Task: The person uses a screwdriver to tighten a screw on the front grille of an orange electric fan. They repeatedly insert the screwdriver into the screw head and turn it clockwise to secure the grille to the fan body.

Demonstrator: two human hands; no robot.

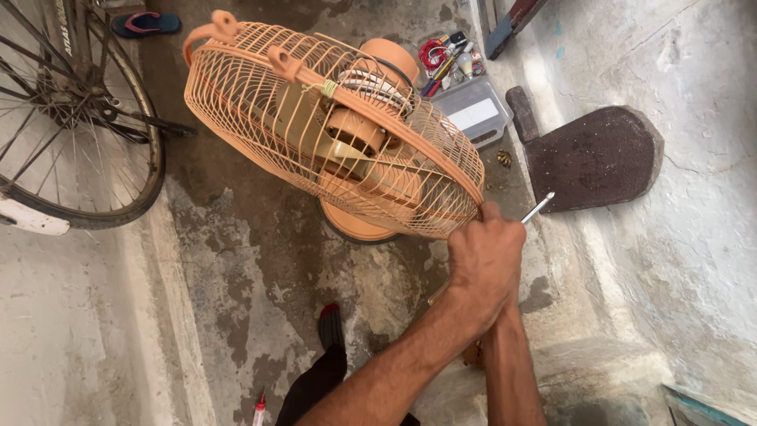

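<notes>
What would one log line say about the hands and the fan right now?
left hand: grips fan cage rim | right hand: hidden beneath | screwdriver: tip shows past the hand | floor: bicycle wheel, parts box

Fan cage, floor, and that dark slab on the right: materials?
Fan cage: thin wire, likely metal with matte orange coating, open grid. Floor: bare concrete, stained and patchy. Dark slab: rough, pitted brown surface, possibly rusted iron or stone; unclear. Left hand grips the cage rim.

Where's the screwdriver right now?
In the head view, right of centre: the screwdriver pokes out past the hands at the fan cage rim, its tip toward the dark mat.
</notes>
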